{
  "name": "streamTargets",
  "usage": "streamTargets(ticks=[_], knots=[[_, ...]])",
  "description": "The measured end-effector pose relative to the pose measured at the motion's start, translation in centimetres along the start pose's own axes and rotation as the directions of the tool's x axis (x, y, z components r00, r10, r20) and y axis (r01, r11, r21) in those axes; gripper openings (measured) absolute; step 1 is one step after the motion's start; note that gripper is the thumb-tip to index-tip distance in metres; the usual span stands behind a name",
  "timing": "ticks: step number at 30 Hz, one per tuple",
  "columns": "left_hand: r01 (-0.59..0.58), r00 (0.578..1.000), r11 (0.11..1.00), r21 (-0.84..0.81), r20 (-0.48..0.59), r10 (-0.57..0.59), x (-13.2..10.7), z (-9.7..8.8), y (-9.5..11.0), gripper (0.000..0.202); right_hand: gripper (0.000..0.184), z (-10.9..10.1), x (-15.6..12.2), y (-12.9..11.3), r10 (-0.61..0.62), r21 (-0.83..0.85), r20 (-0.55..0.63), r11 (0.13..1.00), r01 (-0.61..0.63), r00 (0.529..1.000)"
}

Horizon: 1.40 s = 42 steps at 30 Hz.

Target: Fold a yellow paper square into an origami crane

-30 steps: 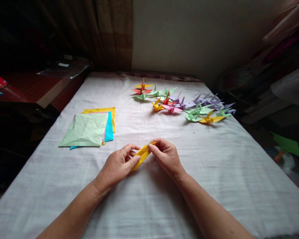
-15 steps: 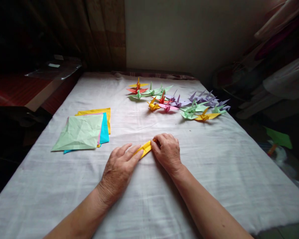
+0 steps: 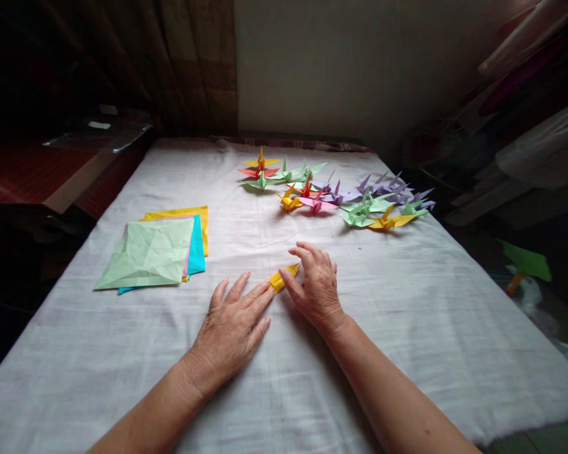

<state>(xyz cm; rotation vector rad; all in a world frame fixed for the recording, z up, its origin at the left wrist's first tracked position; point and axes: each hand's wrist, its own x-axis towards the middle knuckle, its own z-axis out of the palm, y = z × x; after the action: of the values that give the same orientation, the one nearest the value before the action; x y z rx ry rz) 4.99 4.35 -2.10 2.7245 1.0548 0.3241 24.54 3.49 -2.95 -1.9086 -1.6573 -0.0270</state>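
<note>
A narrow folded piece of yellow paper [image 3: 283, 277] lies on the white cloth between my hands. My left hand [image 3: 234, 325] lies flat with fingers stretched out, covering the paper's near end and pressing it down. My right hand [image 3: 315, 284] has its fingers curled, with thumb and fingertips resting against the paper's far end. Most of the yellow piece is hidden under my left fingers.
A stack of creased paper squares [image 3: 154, 252], pale green on top with blue, pink and yellow below, lies at the left. Several finished paper cranes [image 3: 336, 195] in mixed colours stand at the back. The white-covered table [image 3: 407, 315] has a dark wooden cabinet [image 3: 52, 183] to its left.
The yellow paper went from being held up between both hands to lying on the cloth. My left hand flattened over it and my right fingers moved to its far tip.
</note>
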Motion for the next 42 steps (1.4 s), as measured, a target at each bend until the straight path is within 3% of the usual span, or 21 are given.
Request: streamTargets(ticks=[5, 12, 19, 24, 27, 29, 30, 32, 34, 37, 42], knots=[[-0.018, 0.999, 1.000, 0.025, 0.035, 0.017, -0.1, 0.0, -0.1, 0.050, 0.063, 0.5, 0.1, -1.2, 0.092, -0.138, 0.144, 0.988, -0.072, 0.985], [0.005, 0.998, 0.999, 0.034, 0.062, -0.007, -0.1, 0.1, -0.2, 0.052, 0.051, -0.1, 0.9, -1.8, 0.208, -0.248, 0.290, 0.959, -0.137, 0.934], [0.059, 0.994, 0.998, -0.006, 0.095, -0.058, 0.1, -0.2, 0.0, 0.043, 0.040, -0.1, 1.4, -0.8, 0.192, -0.332, 0.248, 0.938, -0.103, 0.950], [0.048, 0.998, 0.999, 0.001, 0.039, -0.048, 0.1, -0.1, 0.1, 0.042, 0.040, -1.2, 2.1, 0.9, 0.162, -0.322, 0.207, 0.943, -0.089, 0.965], [0.042, 0.999, 0.999, 0.006, 0.028, -0.042, 0.1, 0.0, 0.2, 0.043, 0.044, -2.1, 1.1, 1.0, 0.050, -0.253, 0.174, 0.967, -0.004, 0.984], [0.040, 0.999, 0.999, 0.005, 0.024, -0.040, 0.2, -0.1, 0.4, 0.045, 0.047, -2.6, -0.1, 0.7, -0.135, -0.166, 0.261, 0.969, 0.182, 0.956], [0.043, 0.999, 0.999, 0.006, 0.020, -0.043, 0.2, -0.1, 0.5, 0.046, 0.048, -2.8, -0.8, 0.5, -0.223, -0.111, 0.345, 0.955, 0.275, 0.912], [0.051, 0.999, 0.999, 0.012, 0.012, -0.051, 0.3, -0.2, 0.6, 0.047, 0.052, -3.0, -1.9, 0.1, -0.282, -0.033, 0.477, 0.941, 0.338, 0.832], [0.058, 0.998, 0.998, 0.023, 0.018, -0.058, 0.3, -0.3, 0.7, 0.047, 0.057, -3.1, -2.5, -0.1, -0.264, -0.010, 0.556, 0.946, 0.324, 0.789], [0.054, 0.997, 0.998, 0.039, 0.047, -0.056, 0.1, -0.3, 0.6, 0.046, 0.059, -3.1, -2.7, -0.2, -0.207, -0.024, 0.589, 0.962, 0.274, 0.781], [0.011, 0.997, 0.997, 0.083, 0.075, -0.018, -0.7, -0.5, 0.0, 0.047, 0.061, -2.8, -2.8, -0.5, -0.145, -0.061, 0.571, 0.974, 0.218, 0.808]])
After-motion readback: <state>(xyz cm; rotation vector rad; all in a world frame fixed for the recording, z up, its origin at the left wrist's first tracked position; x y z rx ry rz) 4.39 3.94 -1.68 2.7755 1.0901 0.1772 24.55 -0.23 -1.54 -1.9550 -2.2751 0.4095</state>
